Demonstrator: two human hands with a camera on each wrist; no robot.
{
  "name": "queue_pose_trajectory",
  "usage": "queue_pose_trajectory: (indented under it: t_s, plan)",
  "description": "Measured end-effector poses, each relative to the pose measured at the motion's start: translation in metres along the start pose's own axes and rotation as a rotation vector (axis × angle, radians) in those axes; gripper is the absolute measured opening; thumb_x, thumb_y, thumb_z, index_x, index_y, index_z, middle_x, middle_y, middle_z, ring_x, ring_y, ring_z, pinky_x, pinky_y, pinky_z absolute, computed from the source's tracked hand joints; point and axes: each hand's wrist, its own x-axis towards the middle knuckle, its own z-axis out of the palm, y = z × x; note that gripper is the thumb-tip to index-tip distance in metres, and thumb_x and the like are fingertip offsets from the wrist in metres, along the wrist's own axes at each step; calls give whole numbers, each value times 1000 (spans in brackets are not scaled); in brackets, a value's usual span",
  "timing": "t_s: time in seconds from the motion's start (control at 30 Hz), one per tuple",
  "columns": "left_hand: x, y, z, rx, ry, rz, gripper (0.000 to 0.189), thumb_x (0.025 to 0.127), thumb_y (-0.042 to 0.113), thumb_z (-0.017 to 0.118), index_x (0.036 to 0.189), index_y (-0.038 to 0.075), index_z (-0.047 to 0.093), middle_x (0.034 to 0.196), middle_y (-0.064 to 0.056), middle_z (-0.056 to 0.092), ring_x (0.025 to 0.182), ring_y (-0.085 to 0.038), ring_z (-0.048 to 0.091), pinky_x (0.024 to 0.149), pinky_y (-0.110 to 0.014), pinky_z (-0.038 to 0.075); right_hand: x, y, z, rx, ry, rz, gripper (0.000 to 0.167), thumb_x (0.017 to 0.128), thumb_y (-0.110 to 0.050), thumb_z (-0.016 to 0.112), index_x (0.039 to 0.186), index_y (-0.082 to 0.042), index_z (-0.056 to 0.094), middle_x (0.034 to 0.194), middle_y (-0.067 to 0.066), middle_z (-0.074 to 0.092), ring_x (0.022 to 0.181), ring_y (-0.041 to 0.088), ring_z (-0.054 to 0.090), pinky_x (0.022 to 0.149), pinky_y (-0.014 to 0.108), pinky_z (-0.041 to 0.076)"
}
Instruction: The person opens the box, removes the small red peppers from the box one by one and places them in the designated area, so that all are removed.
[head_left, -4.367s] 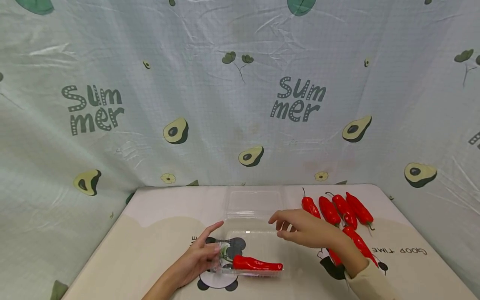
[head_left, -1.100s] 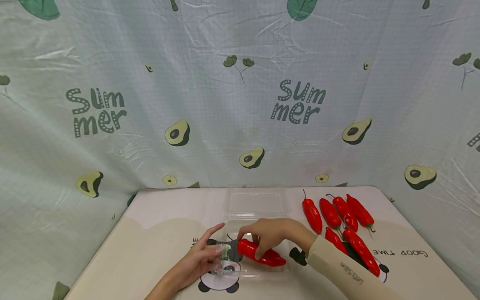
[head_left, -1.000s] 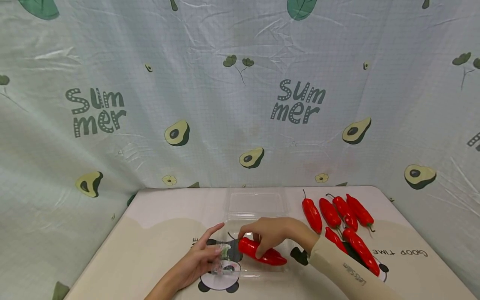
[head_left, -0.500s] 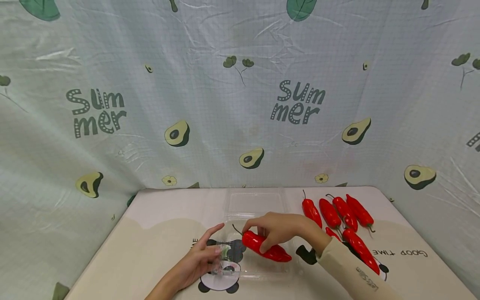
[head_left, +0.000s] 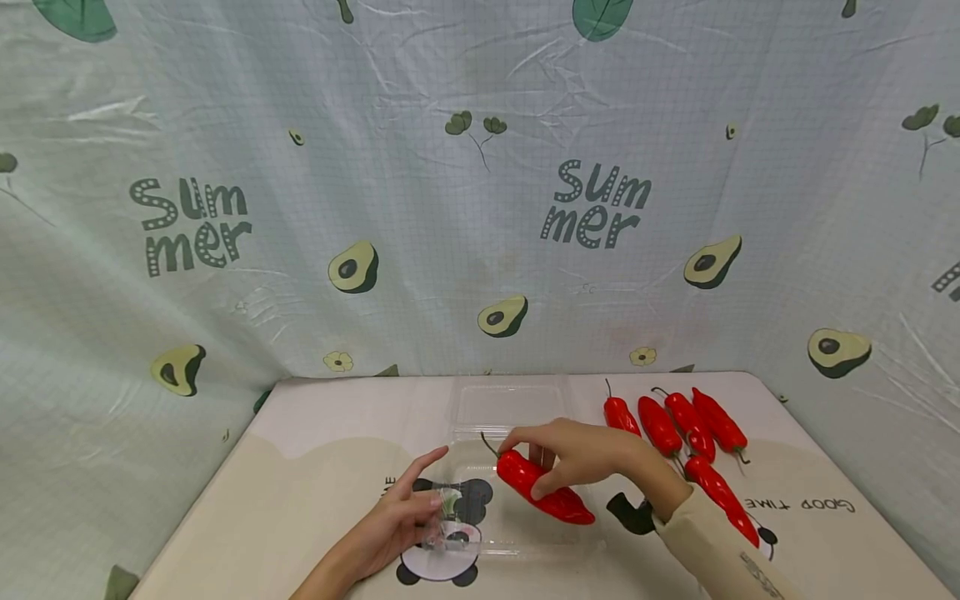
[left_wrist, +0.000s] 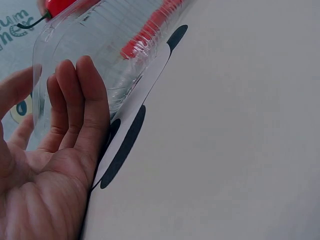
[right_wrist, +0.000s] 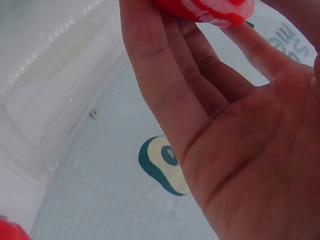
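Note:
My right hand (head_left: 581, 454) grips a glossy red chili pepper (head_left: 551, 493) between fingertips and thumb, over the right half of a clear plastic clamshell box (head_left: 517, 550). The pepper's dark stem points up and away to the left, its tip toward the near right. In the right wrist view the same pepper (right_wrist: 205, 9) shows at the fingertips. My left hand (head_left: 397, 508) holds the box's left side, thumb at the rim and index finger stretched along it. In the left wrist view the other fingers rest at the outer wall; red shows through the box (left_wrist: 150, 30).
The box lid (head_left: 510, 404) lies folded back, away from me. Several red chili peppers (head_left: 720, 421) lie at the back right; another pepper (head_left: 723, 496) lies nearer, by my right sleeve (head_left: 708, 542). A printed mat (head_left: 300, 500) covers the table, with a patterned curtain (head_left: 420, 208) behind.
Seconds ago the pepper lay along the box's near side with my right hand above it. My right hand has since gripped it, lifted it, and moved rightward and away. My left hand stays put.

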Motion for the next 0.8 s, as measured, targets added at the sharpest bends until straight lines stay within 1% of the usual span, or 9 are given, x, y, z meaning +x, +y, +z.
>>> queue_pose_trajectory:
  t_s: [0.17, 0.3, 0.53, 0.67, 0.8]
  plan:
    - [0, -1, 0, -2, -15, 13, 77, 105, 7, 50, 166, 30, 9, 91, 5, 53, 78, -7, 53, 73, -24, 49, -10, 2, -2, 22, 37, 6, 58, 85, -18, 83, 136, -31, 60, 105, -6, 68, 94, 12, 64, 73, 29, 62]
    - [-1, -1, 0, -1, -25, 24, 77, 105, 7, 50, 166, 30, 8, 90, 5, 52, 79, -7, 53, 73, -24, 49, -19, 4, -4, 41, 64, 16, 58, 85, -20, 82, 137, -33, 59, 107, -6, 68, 97, 14, 64, 73, 29, 62]
    - [-1, -1, 0, -10, -16, 14, 76, 106, 7, 49, 165, 31, 10, 88, 6, 52, 78, -7, 53, 71, -23, 47, -32, 11, -3, 58, 114, 43, 59, 84, -25, 84, 136, -38, 58, 108, -7, 67, 100, 18, 63, 72, 30, 61]
    - [-1, -1, 0, -10, -19, 16, 76, 106, 6, 49, 166, 30, 9, 88, 6, 51, 78, -7, 53, 72, -23, 48, -41, 13, -3, 87, 141, 36, 59, 85, -27, 82, 137, -37, 58, 111, -4, 66, 103, 22, 63, 73, 31, 61]
    - [-1, -1, 0, -10, -11, 10, 76, 105, 7, 50, 165, 32, 10, 88, 5, 52, 78, -6, 53, 72, -23, 48, -53, 17, -5, 107, 191, 39, 59, 85, -28, 82, 138, -38, 57, 113, -1, 67, 106, 24, 61, 73, 32, 61]
